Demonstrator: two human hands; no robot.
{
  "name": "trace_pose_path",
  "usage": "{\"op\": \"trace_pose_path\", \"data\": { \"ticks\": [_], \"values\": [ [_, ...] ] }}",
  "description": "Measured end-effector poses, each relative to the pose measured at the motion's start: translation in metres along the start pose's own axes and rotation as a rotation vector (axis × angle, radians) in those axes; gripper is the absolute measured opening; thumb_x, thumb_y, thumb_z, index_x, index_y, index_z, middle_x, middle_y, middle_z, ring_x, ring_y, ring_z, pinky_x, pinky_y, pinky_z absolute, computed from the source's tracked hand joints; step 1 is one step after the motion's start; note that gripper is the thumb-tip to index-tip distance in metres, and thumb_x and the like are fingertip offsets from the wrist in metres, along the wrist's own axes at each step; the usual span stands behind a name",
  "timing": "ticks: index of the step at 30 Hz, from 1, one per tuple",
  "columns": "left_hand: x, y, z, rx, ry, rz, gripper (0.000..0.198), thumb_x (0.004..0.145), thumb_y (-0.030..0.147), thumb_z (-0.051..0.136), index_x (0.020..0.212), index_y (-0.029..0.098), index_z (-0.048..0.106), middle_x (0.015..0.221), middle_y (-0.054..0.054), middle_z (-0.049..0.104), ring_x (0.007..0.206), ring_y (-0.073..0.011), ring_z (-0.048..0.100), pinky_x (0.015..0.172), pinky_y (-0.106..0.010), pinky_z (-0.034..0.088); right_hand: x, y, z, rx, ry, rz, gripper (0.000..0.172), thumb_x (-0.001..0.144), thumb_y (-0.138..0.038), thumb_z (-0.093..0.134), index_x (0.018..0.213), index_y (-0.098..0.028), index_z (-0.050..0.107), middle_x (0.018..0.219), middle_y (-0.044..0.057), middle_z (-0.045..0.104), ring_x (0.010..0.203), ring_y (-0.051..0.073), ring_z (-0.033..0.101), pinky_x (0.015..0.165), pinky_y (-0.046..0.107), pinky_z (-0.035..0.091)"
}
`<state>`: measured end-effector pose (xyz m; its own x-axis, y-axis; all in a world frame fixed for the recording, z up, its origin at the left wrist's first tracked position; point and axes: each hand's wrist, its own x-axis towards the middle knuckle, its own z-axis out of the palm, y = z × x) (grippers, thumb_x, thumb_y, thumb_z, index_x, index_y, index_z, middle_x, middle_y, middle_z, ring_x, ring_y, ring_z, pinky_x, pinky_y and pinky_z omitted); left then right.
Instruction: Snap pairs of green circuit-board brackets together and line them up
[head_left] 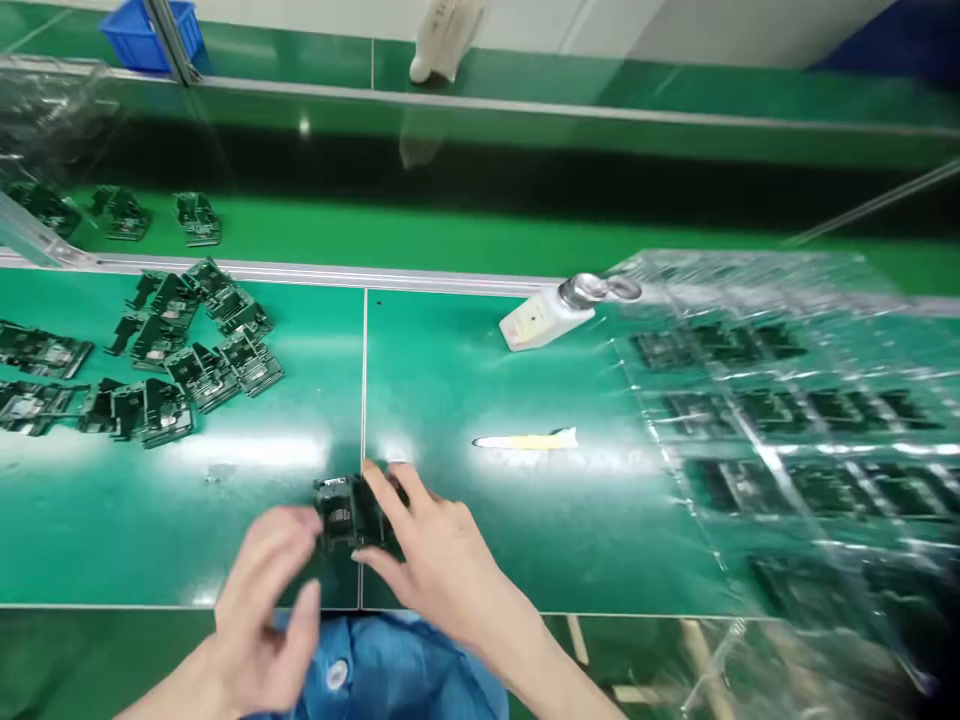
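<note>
A dark green circuit board lies on the green bench near its front edge, over the seam. My right hand grips the board's right part, thumb on the near side and fingers on the far side; its palm covers some of that end. At the board's left end is my left hand, slightly blurred, thumb apart from the fingers and nothing seen between them. Whether its fingertips touch the board I cannot tell. Beyond my right hand lies a slim white and yellow tool, perhaps a pen or knife.
Several loose circuit boards lie in a cluster at left. A clear plastic tray with boards in its compartments takes up the right side. A white bottle lies tilted by the metal rail. A blue bin stands far back.
</note>
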<state>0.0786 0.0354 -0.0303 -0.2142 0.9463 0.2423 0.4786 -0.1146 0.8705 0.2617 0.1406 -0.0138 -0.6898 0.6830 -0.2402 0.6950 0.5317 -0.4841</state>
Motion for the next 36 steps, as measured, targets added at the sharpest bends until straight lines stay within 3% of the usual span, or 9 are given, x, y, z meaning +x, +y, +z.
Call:
{"op": "trace_pose_path", "data": {
  "ticks": [2, 4, 9, 14, 17, 23, 29, 36],
  "values": [
    [0.009, -0.003, -0.013, -0.001, 0.047, -0.147, 0.047, 0.089, 0.019, 0.059, 0.135, 0.027, 0.057, 0.133, -0.007, 0.066, 0.127, -0.0235, 0.060, 0.106, -0.038, 0.051, -0.006, 0.004, 0.013, 0.107, 0.110, -0.006, 0.078, 0.088, -0.042, 0.069, 0.152, -0.017, 0.030, 0.130, 0.017, 0.058, 0.086, 0.026, 0.071, 0.068, 0.041, 0.060],
    [0.018, -0.011, -0.016, -0.101, 0.029, -0.275, 0.051, 0.091, 0.022, 0.057, 0.141, 0.028, 0.052, 0.140, -0.006, 0.062, 0.135, -0.0233, 0.053, 0.113, -0.038, 0.044, -0.012, 0.010, 0.029, 0.212, 0.245, 0.003, 0.071, 0.094, -0.041, 0.060, 0.153, -0.019, 0.027, 0.133, 0.017, 0.057, 0.090, 0.026, 0.071, 0.069, 0.040, 0.061],
    [0.031, -0.023, -0.010, -0.237, -0.047, -0.336, 0.050, 0.085, 0.031, 0.062, 0.134, 0.022, 0.059, 0.132, -0.011, 0.068, 0.132, -0.0297, 0.056, 0.114, -0.048, 0.041, -0.025, 0.020, 0.063, 0.403, 0.518, 0.028, 0.064, 0.100, -0.035, 0.050, 0.156, -0.027, 0.021, 0.129, 0.016, 0.058, 0.069, 0.017, 0.066, 0.061, 0.034, 0.061],
    [0.033, -0.019, 0.001, -0.187, -0.052, -0.287, 0.025, 0.086, 0.027, 0.057, 0.105, 0.023, 0.073, 0.107, -0.006, 0.078, 0.111, -0.0264, 0.069, 0.114, -0.053, 0.040, -0.030, 0.019, 0.079, 0.443, 0.688, 0.032, 0.067, 0.096, -0.031, 0.057, 0.155, -0.026, 0.025, 0.121, 0.016, 0.061, 0.065, 0.017, 0.064, 0.058, 0.034, 0.061],
    [0.035, -0.020, 0.006, -0.166, -0.059, -0.227, 0.021, 0.087, 0.025, 0.055, 0.096, 0.024, 0.074, 0.097, -0.004, 0.079, 0.099, -0.0248, 0.072, 0.110, -0.055, 0.043, -0.029, 0.018, 0.081, 0.440, 0.694, 0.028, 0.065, 0.096, -0.031, 0.057, 0.153, -0.025, 0.027, 0.119, 0.016, 0.062, 0.063, 0.016, 0.062, 0.055, 0.033, 0.060],
    [0.042, -0.022, 0.009, -0.150, -0.128, -0.160, 0.022, 0.086, 0.023, 0.054, 0.093, 0.024, 0.074, 0.093, -0.003, 0.079, 0.093, -0.0234, 0.073, 0.112, -0.056, 0.041, -0.029, 0.018, 0.080, 0.488, 0.693, 0.007, 0.066, 0.095, -0.031, 0.059, 0.154, -0.026, 0.028, 0.118, 0.015, 0.063, 0.060, 0.014, 0.060, 0.049, 0.030, 0.057],
    [0.045, -0.024, 0.008, -0.167, -0.192, -0.154, 0.024, 0.085, 0.026, 0.053, 0.094, 0.023, 0.075, 0.094, -0.005, 0.079, 0.095, -0.0255, 0.072, 0.113, -0.057, 0.039, -0.031, 0.017, 0.083, 0.509, 0.701, 0.013, 0.065, 0.095, -0.031, 0.059, 0.153, -0.025, 0.030, 0.123, 0.015, 0.062, 0.062, 0.014, 0.063, 0.058, 0.032, 0.061],
    [0.045, -0.026, 0.005, -0.159, -0.208, -0.142, 0.023, 0.086, 0.027, 0.053, 0.092, 0.022, 0.075, 0.091, -0.004, 0.078, 0.092, -0.0250, 0.071, 0.112, -0.056, 0.040, -0.031, 0.015, 0.085, 0.532, 0.709, -0.011, 0.072, 0.094, -0.032, 0.061, 0.155, -0.021, 0.025, 0.125, 0.016, 0.066, 0.079, 0.019, 0.070, 0.064, 0.033, 0.063]
  ]
}}
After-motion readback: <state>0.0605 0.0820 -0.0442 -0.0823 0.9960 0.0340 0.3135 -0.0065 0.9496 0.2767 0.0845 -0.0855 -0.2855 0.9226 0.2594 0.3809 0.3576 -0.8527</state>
